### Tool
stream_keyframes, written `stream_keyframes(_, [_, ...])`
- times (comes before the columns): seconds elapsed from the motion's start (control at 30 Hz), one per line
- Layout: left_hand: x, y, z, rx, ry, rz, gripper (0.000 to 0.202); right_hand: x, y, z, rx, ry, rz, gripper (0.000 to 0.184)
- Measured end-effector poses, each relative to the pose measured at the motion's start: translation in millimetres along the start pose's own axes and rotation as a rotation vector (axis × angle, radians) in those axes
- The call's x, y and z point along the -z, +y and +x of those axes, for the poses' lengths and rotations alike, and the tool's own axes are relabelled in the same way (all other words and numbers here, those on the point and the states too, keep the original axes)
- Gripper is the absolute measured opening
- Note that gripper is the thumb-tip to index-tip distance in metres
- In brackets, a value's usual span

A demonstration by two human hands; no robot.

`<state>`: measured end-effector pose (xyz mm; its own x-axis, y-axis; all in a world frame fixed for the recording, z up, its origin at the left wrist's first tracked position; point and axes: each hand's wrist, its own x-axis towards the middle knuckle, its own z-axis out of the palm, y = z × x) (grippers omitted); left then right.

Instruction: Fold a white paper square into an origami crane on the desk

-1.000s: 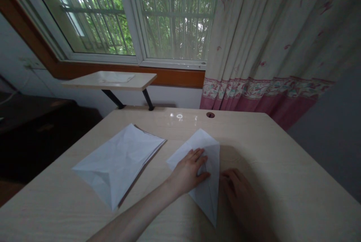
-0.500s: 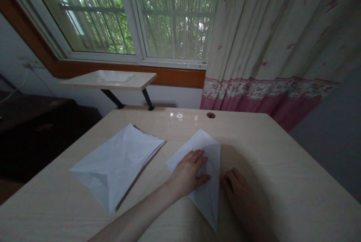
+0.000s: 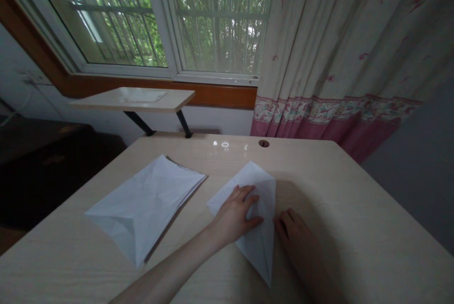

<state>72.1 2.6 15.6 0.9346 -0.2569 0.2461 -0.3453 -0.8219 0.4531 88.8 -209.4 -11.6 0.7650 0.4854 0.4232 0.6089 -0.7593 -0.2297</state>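
Note:
A white sheet of paper (image 3: 264,182), folded to a kite-like shape, lies flat on the desk in front of me. My left hand (image 3: 234,216) rests on it with the fingers spread and the thumb apart, covering part of the surface. Against the paper's right edge is my right hand (image 3: 294,230), its fingers curled in and the tips at the edge. Shadow hides whether those fingertips pinch anything. To the left lies a stack of white paper (image 3: 152,200), with creases across its top sheet.
The pale wooden desk (image 3: 354,209) has a round cable hole (image 3: 264,143) near its back edge. A small raised shelf (image 3: 170,102) on black supports holds a thin white item (image 3: 142,95). Behind are a barred window (image 3: 220,25) and a flowered curtain (image 3: 319,48).
The view has shifted very slightly. My left fingers have bent a little on the paper; my right hand stays at its right edge.

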Motion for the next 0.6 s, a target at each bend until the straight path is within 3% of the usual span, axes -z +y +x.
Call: stream_keyframes(0.6, [-1.0,0.1,-0.3,0.004,-0.005,0.012,0.052,8.6,-6.3,-5.0,0.093,-0.069,-0.163,0.030])
